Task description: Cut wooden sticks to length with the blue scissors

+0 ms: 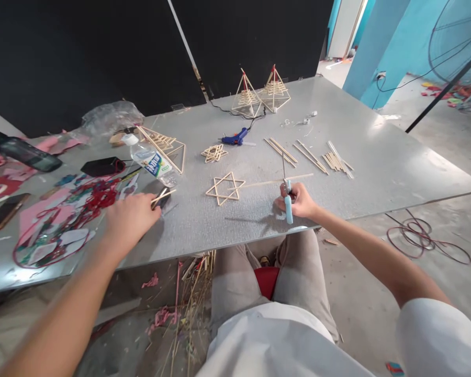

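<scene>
My left hand (131, 220) is closed on thin wooden sticks (165, 196) near a dark object at the table's left part. My right hand (300, 200) grips light-blue-handled pliers (288, 204) near the front edge, with a thin stick (283, 166) upright at their jaws. Another long stick (304, 177) lies beside the jaws. Between my hands a six-pointed star of sticks (219, 196) lies flat. Behind it is a smaller, layered star (214, 153).
A blue glue gun (235, 137) lies mid-table, two stick pyramids (246, 99) behind it. Loose sticks (312, 157) lie to the right. A plastic bottle (151, 159), a stick frame (176, 152), a black box (103, 166) and red ribbons (98, 201) occupy the left.
</scene>
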The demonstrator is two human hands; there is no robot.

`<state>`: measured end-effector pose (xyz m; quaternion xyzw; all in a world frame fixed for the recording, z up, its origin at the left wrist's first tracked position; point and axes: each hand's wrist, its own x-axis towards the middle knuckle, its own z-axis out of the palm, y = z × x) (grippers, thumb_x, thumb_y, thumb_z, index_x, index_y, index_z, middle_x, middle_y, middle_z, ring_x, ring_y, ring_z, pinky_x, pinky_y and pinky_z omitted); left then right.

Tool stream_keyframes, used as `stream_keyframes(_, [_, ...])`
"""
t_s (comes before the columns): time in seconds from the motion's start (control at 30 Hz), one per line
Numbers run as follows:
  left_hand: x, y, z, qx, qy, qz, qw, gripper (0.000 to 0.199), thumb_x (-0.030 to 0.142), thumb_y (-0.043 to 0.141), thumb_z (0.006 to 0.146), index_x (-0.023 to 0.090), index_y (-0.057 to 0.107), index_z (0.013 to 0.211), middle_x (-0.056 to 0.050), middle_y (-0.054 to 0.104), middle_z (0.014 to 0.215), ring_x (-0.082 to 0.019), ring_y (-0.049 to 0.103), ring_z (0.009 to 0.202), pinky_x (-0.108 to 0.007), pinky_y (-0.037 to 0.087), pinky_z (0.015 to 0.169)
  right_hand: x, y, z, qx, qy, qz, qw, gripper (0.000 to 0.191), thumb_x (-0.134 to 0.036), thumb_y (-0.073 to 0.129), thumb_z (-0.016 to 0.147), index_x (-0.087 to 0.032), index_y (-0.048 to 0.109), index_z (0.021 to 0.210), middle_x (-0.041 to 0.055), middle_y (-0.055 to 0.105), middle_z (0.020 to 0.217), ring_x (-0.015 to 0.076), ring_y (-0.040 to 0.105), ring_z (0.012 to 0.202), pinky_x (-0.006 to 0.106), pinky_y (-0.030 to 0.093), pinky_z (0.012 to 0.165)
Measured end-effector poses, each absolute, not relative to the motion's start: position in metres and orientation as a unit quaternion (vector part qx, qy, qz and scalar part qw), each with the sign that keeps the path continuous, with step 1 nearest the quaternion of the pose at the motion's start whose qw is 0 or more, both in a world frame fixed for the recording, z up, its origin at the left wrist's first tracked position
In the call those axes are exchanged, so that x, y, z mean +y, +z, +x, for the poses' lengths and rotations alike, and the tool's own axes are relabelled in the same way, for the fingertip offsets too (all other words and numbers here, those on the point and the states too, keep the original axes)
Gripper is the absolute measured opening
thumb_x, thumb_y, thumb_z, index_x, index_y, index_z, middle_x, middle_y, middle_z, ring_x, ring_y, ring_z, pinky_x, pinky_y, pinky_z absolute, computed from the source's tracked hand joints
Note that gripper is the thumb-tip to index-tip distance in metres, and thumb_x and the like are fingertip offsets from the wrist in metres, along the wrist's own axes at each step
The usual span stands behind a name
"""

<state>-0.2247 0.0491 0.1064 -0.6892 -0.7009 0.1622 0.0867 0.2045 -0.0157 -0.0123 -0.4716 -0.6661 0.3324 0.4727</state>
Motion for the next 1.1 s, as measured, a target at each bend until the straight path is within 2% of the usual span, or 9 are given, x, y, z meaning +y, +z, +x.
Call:
stream_keyframes(0.13, [0.036,0.076,-0.207,-0.674,0.131,-0.718,0.114,0.049,0.031,0.039,0.104,0.006,0.069,0.134,-0.031,0.073,0.132,-0.048,0.075,0.110,-0.051,0.056,0.086,-0.015,-0.013,0.205,-0.666,0.331,-0.478,0.468,0.040,-0.040,0.074,0.074,-0.026,0.037,0.065,-0.0076,0.034,0.059,0.0096,0.029,0.059,0.030,0.025,0.058])
stream_keyframes(0.27, [0.038,0.052,-0.209,-0.674,0.118,-0.719,0.120,0.049,0.021,0.039,0.102,-0.001,0.064,0.137,-0.036,0.074,0.120,-0.048,0.075,0.107,-0.051,0.054,0.087,-0.014,-0.014,0.206,-0.665,0.330,-0.476,0.472,0.044,-0.042,0.076,0.073,-0.026,0.036,0.064,-0.0074,0.032,0.058,0.0099,0.028,0.059,0.030,0.025,0.057])
stream_keyframes(0.37, [0.041,0.048,-0.215,-0.672,0.121,-0.720,0.121,0.050,0.023,0.034,0.105,0.001,0.065,0.137,-0.034,0.076,0.113,-0.047,0.075,0.106,-0.048,0.052,0.085,-0.015,-0.014,0.206,-0.665,0.332,-0.480,0.466,0.047,-0.043,0.078,0.072,-0.026,0.035,0.063,-0.0073,0.032,0.058,0.0098,0.028,0.060,0.030,0.024,0.058])
stream_keyframes(0.47, [0.042,0.051,-0.221,-0.676,0.120,-0.718,0.116,0.057,0.037,0.031,0.111,0.006,0.069,0.138,-0.032,0.077,0.111,-0.047,0.075,0.104,-0.046,0.052,0.082,-0.017,-0.012,0.206,-0.665,0.334,-0.480,0.465,0.045,-0.041,0.076,0.072,-0.026,0.035,0.063,-0.0074,0.032,0.058,0.0095,0.028,0.060,0.030,0.024,0.058])
stream_keyframes(0.6, [0.041,0.050,-0.228,-0.681,0.106,-0.716,0.106,0.060,0.051,0.037,0.113,0.013,0.071,0.145,-0.030,0.078,0.112,-0.047,0.075,0.104,-0.046,0.051,0.081,-0.018,-0.010,0.204,-0.665,0.328,-0.480,0.468,0.041,-0.039,0.072,0.072,-0.026,0.034,0.064,-0.0072,0.031,0.058,0.0095,0.027,0.060,0.030,0.023,0.058])
stream_keyframes(0.87, [0.034,0.040,-0.228,-0.693,0.056,-0.711,0.108,0.061,0.052,0.038,0.113,0.012,0.075,0.140,-0.029,0.079,0.118,-0.045,0.074,0.108,-0.044,0.049,0.079,-0.019,-0.008,0.204,-0.669,0.320,-0.489,0.459,0.040,-0.038,0.072,0.070,-0.025,0.035,0.063,-0.0070,0.031,0.059,0.0097,0.027,0.061,0.030,0.023,0.058])
stream_keyframes(1.0, [0.032,0.053,-0.206,-0.675,-0.053,-0.729,0.102,0.057,0.053,0.040,0.114,0.016,0.081,0.125,-0.023,0.082,0.121,-0.040,0.077,0.104,-0.042,0.050,0.080,-0.017,-0.010,0.205,-0.665,0.324,-0.486,0.465,0.040,-0.038,0.072,0.070,-0.026,0.034,0.063,-0.0073,0.031,0.058,0.0094,0.027,0.060,0.030,0.023,0.057])
stream_keyframes(1.1, [0.029,0.067,-0.163,-0.592,-0.201,-0.776,0.077,0.054,0.050,0.040,0.114,0.018,0.084,0.109,-0.016,0.085,0.104,-0.031,0.079,0.098,-0.037,0.052,0.083,-0.016,-0.012,0.205,-0.654,0.332,-0.488,0.474,0.040,-0.039,0.074,0.070,-0.026,0.036,0.065,-0.0076,0.033,0.057,0.0093,0.028,0.059,0.029,0.024,0.057])
